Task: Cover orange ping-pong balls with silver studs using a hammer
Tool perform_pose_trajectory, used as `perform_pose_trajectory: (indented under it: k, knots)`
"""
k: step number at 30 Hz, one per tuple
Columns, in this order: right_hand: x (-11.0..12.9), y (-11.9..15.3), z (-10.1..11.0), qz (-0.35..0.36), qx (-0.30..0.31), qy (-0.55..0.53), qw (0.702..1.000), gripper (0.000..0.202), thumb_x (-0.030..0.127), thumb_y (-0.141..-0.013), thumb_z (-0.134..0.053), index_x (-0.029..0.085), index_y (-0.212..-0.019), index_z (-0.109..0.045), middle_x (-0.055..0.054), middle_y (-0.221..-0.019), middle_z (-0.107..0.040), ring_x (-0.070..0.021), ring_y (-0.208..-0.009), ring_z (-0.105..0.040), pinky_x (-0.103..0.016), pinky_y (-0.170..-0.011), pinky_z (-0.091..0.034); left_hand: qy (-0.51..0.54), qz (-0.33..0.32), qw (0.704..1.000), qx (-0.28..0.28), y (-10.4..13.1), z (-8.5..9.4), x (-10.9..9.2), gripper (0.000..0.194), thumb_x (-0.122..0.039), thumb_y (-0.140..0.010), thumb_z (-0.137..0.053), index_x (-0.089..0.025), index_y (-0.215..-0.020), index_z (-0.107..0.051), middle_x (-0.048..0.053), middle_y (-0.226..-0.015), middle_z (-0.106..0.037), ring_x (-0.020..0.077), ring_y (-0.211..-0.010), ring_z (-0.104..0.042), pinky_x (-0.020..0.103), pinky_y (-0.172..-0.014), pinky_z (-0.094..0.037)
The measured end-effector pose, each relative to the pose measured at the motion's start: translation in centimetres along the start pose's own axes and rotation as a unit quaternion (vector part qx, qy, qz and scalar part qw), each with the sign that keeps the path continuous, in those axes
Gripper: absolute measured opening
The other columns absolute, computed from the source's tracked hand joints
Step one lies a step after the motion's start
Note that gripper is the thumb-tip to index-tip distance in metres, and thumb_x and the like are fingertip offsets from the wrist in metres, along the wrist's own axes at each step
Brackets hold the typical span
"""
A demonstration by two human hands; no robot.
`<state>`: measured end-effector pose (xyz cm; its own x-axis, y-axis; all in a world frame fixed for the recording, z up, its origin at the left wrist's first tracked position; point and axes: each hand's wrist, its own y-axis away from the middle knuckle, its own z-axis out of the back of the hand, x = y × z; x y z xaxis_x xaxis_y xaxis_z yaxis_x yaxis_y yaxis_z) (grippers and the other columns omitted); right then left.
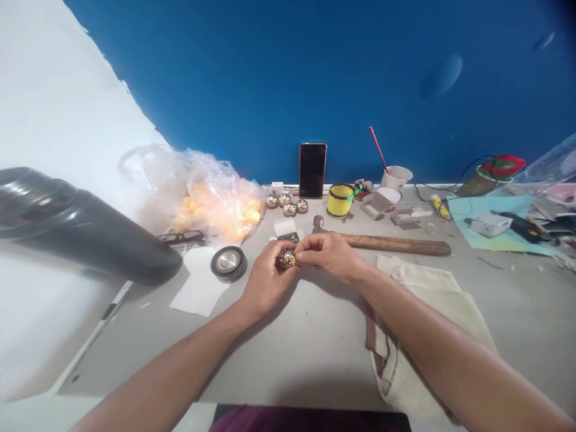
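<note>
My left hand [270, 273] is closed around a small shiny mirrored ball [287, 258] above the middle of the table. From the other side, the thumb and fingers of my right hand [327, 255] pinch together at the ball's edge; anything smaller between those fingertips is hidden. Just behind the hands sits a small open white box [285, 228] with shiny pieces by it. A hammer [387, 243] with a wooden handle lies behind my right hand. Several similar mirrored balls [290, 209] stand farther back.
A clear bag of orange balls [216, 210], a round black-rimmed lid [228, 262] and a dark bottle [85, 228] are at left. A phone [312, 170] leans on the wall near a yellow container [339, 201]. A cream cloth [432, 336] lies under my right forearm.
</note>
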<state>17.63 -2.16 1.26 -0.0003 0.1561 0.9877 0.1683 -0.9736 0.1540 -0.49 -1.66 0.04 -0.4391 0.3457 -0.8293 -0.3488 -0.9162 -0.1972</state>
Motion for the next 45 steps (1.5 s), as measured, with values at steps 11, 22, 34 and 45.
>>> perform_pose_trajectory:
  k: [11,22,34,45]
  knots:
    - [0.0,-0.1,0.0,-0.001,0.013,0.018,1.0,0.009,0.025,-0.065,-0.072,0.017,-0.069,-0.072,0.002,-0.064,-0.065,-0.0105,-0.062,-0.052,-0.025,-0.059,-0.039,-0.014,-0.016,1.0,-0.008,0.1,-0.1,0.4,0.021,-0.019,-0.081,-0.064,-0.022,-0.102,-0.067,0.003,-0.097,-0.069,0.018,-0.083,-0.063,0.03,-0.076,-0.051]
    - [0.4,0.2,-0.2,-0.042,0.009,-0.033,0.999,0.012,0.024,-0.059,-0.078,0.015,-0.065,-0.072,0.0,-0.062,-0.065,-0.0091,-0.056,-0.053,-0.023,-0.053,-0.045,0.015,-0.025,0.998,-0.05,0.6,-0.5,0.5,0.02,-0.029,-0.085,-0.07,-0.021,-0.103,-0.066,0.003,-0.099,-0.068,0.0159,-0.078,-0.064,0.028,-0.07,-0.052]
    - [0.3,0.1,-0.7,-0.066,0.009,-0.079,0.995,0.016,0.022,-0.058,-0.081,0.015,-0.067,-0.071,-0.001,-0.065,-0.066,-0.0108,-0.058,-0.057,-0.021,-0.045,-0.052,-0.045,-0.085,0.992,-0.087,0.5,-0.5,1.2,0.019,-0.025,-0.085,-0.067,-0.022,-0.104,-0.065,0.004,-0.101,-0.066,0.0198,-0.09,-0.064,0.033,-0.079,-0.054]
    - [0.0,0.0,0.1,-0.023,0.021,-0.125,0.992,0.042,0.042,-0.059,-0.092,0.018,-0.076,-0.062,0.001,-0.062,-0.064,-0.0083,-0.05,-0.05,-0.022,-0.044,-0.049,0.122,0.063,0.989,-0.052,0.4,-0.3,-1.0,0.033,-0.03,-0.077,-0.077,-0.021,-0.105,-0.063,0.0,-0.082,-0.069,0.0161,-0.067,-0.065,0.028,-0.059,-0.054]
